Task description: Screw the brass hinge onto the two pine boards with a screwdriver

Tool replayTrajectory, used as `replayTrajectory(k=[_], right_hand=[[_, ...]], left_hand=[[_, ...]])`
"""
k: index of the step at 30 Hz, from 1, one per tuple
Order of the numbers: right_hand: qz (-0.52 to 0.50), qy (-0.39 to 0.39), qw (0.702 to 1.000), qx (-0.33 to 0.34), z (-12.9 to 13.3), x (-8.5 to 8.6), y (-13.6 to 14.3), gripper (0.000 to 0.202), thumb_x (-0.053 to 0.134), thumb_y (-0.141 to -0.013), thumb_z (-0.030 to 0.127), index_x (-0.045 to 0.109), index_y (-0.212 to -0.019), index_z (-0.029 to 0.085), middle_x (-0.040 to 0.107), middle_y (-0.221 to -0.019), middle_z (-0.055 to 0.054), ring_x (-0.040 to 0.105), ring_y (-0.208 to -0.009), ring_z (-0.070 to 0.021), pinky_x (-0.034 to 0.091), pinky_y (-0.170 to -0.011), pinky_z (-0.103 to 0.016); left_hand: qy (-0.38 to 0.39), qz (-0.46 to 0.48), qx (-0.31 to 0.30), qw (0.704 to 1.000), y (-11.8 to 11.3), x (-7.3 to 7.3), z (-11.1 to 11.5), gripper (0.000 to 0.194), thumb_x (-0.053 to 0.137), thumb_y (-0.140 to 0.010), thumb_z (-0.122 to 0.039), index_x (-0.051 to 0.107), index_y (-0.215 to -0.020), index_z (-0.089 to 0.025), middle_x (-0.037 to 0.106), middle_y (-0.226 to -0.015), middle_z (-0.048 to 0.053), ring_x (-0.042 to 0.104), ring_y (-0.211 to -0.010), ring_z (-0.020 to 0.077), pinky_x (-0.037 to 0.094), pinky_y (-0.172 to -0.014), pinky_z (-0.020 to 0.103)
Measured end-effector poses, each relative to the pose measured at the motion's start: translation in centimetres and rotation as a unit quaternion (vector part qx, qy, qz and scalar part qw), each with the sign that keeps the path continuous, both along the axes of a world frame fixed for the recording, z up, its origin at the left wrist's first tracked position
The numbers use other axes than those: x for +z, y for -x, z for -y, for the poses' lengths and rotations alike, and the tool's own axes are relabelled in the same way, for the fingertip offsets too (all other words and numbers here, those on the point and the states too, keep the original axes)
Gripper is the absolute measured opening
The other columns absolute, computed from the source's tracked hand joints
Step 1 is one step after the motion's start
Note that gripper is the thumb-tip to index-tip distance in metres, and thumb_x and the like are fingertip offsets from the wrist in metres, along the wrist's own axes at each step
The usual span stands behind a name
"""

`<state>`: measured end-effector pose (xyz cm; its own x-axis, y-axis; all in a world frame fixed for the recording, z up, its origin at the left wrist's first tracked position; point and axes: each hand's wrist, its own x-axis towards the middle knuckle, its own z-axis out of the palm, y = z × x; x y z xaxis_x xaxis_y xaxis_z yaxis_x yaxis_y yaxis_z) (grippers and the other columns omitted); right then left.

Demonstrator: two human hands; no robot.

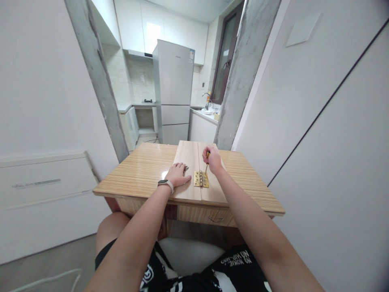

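Note:
Two pale wooden boards lie side by side on the table; the left board (186, 152) and the right board (215, 188) meet along a narrow seam. A brass hinge (201, 179) spans that seam near the front. My right hand (212, 158) is closed around a screwdriver (207, 162), whose shaft points down to the hinge's upper right part. My left hand (178, 175) rests flat on the left board with its fingers spread. Small metal pieces (186, 168) show beside its fingertips; whether the hand touches them is unclear.
The wood-grain table (136, 178) has a drawer (199, 215) at its front. Beyond it stand a grey fridge (174, 77) and a counter with a sink (199, 108). A white wall panel (319, 142) rises on the right, and a white cabinet (45, 194) is at left.

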<state>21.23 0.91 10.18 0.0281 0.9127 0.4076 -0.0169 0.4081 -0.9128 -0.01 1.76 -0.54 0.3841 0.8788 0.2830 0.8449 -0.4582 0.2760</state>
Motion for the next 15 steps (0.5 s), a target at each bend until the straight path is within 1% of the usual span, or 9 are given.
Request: replayTrajectory(k=[2,4,6,7,8,10,12,14,15], right_hand=[[0.041,-0.004,0.998,0.053,0.1,0.5,-0.5,0.034,0.06,-0.09,0.045,0.06,-0.065,0.021,0.059,-0.058,0.001,0.045,-0.047,-0.01,0.032,-0.045,-0.024],[0.072,-0.009,0.995,0.072,-0.1,1.0,-1.0,0.026,0.066,-0.086,0.041,0.069,-0.07,0.02,0.068,-0.066,-0.002,0.057,-0.059,-0.0125,0.044,-0.055,-0.024],[0.07,-0.015,0.994,0.086,-0.6,1.2,-1.3,0.024,0.071,-0.083,0.039,0.071,-0.069,0.019,0.077,-0.081,-0.006,0.067,-0.076,-0.0157,0.052,-0.069,-0.024],[0.059,-0.01,0.993,0.101,-0.9,1.2,-1.3,0.028,0.072,-0.082,0.04,0.068,-0.065,0.019,0.079,-0.089,-0.008,0.069,-0.081,-0.0169,0.054,-0.073,-0.025],[0.046,0.004,0.992,0.119,-1.2,1.1,-1.3,0.034,0.072,-0.082,0.043,0.063,-0.059,0.019,0.08,-0.093,-0.01,0.07,-0.08,-0.0174,0.055,-0.072,-0.026],[0.028,0.043,0.987,0.151,-1.6,0.8,-1.4,0.049,0.07,-0.085,0.05,0.052,-0.052,0.02,0.08,-0.087,-0.013,0.065,-0.061,-0.0146,0.05,-0.058,-0.026],[0.023,0.075,0.982,0.172,-1.7,0.4,-1.4,0.056,0.067,-0.088,0.058,0.047,-0.051,0.021,0.075,-0.069,-0.011,0.048,-0.042,-0.0097,0.036,-0.044,-0.025],[0.022,0.089,0.977,0.192,-1.6,0.2,-1.6,0.06,0.062,-0.092,0.064,0.047,-0.051,0.022,0.062,-0.049,-0.006,0.035,-0.035,-0.008,0.024,-0.04,-0.025],[0.014,0.093,0.975,0.201,-1.6,0.2,-1.7,0.063,0.059,-0.094,0.066,0.046,-0.05,0.023,0.053,-0.043,-0.003,0.032,-0.034,-0.0081,0.022,-0.039,-0.025]], left_hand=[[0.0,-0.001,0.0,1.0,0.0,0.1,0.1,0.07,0.064,-0.089,-0.06,0.056,-0.146,-0.02,0.055,-0.156,0.014,0.044,-0.147,0.0369,0.034,-0.124,0.048],[0.001,-0.002,0.0,1.0,0.0,0.2,0.1,0.07,0.063,-0.089,-0.061,0.056,-0.146,-0.021,0.055,-0.156,0.014,0.044,-0.147,0.0369,0.034,-0.124,0.048],[0.001,-0.003,0.0,1.0,0.0,0.2,0.2,0.07,0.063,-0.089,-0.061,0.056,-0.146,-0.021,0.055,-0.156,0.014,0.045,-0.146,0.0367,0.034,-0.124,0.048],[0.001,-0.004,0.001,1.0,0.0,0.2,0.2,0.069,0.063,-0.09,-0.061,0.056,-0.146,-0.021,0.056,-0.155,0.014,0.045,-0.146,0.0367,0.034,-0.124,0.048],[0.001,-0.005,0.002,1.0,0.0,0.2,0.2,0.069,0.063,-0.09,-0.061,0.056,-0.146,-0.021,0.056,-0.155,0.014,0.045,-0.146,0.0366,0.034,-0.124,0.048],[0.0,-0.008,0.002,1.0,-0.1,0.2,0.1,0.07,0.062,-0.09,-0.06,0.056,-0.146,-0.02,0.055,-0.156,0.014,0.045,-0.147,0.0367,0.034,-0.124,0.048],[-0.004,-0.009,0.001,1.0,-0.1,0.2,0.1,0.071,0.062,-0.09,-0.061,0.056,-0.147,-0.019,0.055,-0.156,0.014,0.045,-0.146,0.0368,0.035,-0.124,0.048],[-0.004,-0.011,0.0,1.0,-0.1,0.2,0.2,0.072,0.062,-0.089,-0.062,0.056,-0.147,-0.018,0.055,-0.156,0.014,0.045,-0.147,0.0369,0.035,-0.124,0.048],[-0.003,-0.012,0.0,1.0,-0.1,0.3,0.2,0.072,0.062,-0.089,-0.062,0.056,-0.147,-0.019,0.055,-0.156,0.014,0.045,-0.147,0.0369,0.035,-0.124,0.048]])
